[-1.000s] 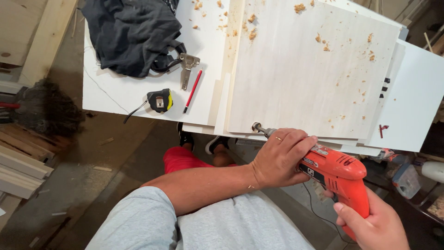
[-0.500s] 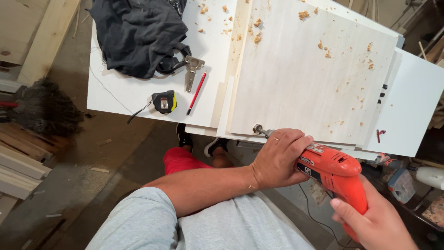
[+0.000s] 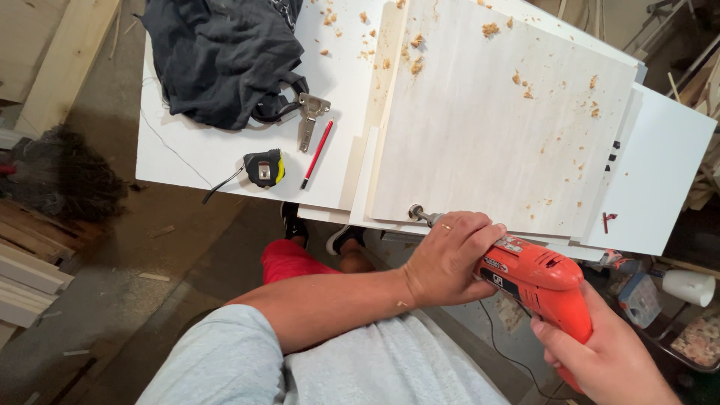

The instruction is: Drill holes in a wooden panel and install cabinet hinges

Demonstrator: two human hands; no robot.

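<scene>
Your left hand (image 3: pixel 450 255) wraps the front of the orange drill (image 3: pixel 536 281), your right hand (image 3: pixel 607 360) grips its handle, and the drill's long axis points toward ten o'clock at the pale board's (image 3: pixel 495 120) near edge.

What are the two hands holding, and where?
Both hold the orange power drill: left hand around its front, right hand on the grip.

Near the bench's (image 3: pixel 187 150) left front corner: a yellow-and-black tape measure (image 3: pixel 263 166), beside it a red pencil (image 3: pixel 317 153) lying slantwise. Behind these, a metal cabinet hinge (image 3: pixel 309 118) touching a crumpled dark cloth (image 3: pixel 221 56) at the back left. Wood shavings (image 3: pixel 491 29) scattered toward the rear edge. Off the left edge, stacked timber (image 3: pixel 26 259) on the floor.
</scene>
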